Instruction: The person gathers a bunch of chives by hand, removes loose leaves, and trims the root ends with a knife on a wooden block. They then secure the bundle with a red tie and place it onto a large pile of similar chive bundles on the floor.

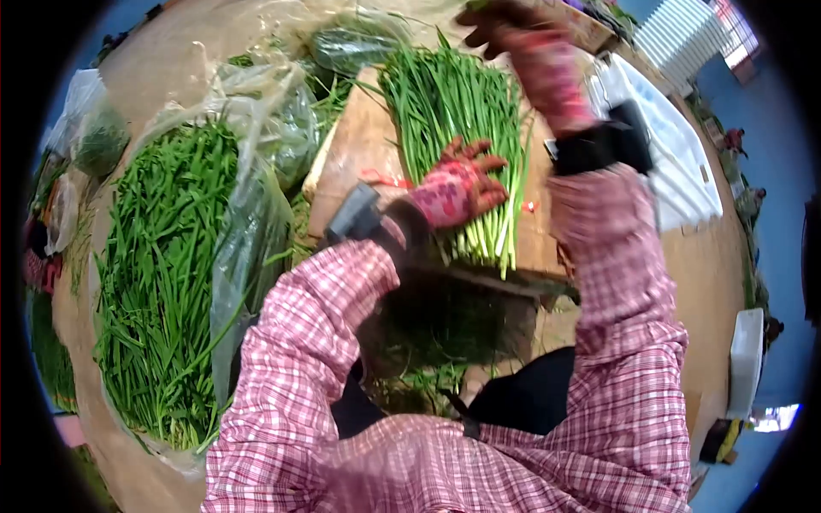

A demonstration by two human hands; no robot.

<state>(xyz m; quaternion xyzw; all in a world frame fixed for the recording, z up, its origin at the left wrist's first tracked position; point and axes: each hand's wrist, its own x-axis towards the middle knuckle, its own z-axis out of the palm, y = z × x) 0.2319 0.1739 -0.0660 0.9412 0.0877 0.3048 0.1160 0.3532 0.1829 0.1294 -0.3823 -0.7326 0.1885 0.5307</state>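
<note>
A thick bundle of long green stalks with pale ends (453, 94), like garlic chives, lies on a wooden board (355, 158). My left hand (462, 184), in a pink patterned fingerless covering, rests on the lower part of the bundle with its fingers spread. My right hand (522, 51), in similar covering, is raised at the far right of the bundle. It is blurred by motion, its fingers look stretched apart, and I see nothing in them. A red strip (385, 179) lies on the board beside my left wrist.
On the left a large clear plastic bag (248, 231) stands open, full of loose greens (167, 282). Another bag of greens (355, 43) lies beyond the board. To the right is a white crate (684, 162). Farther right stands a white tub (746, 355). Other people are at the edges.
</note>
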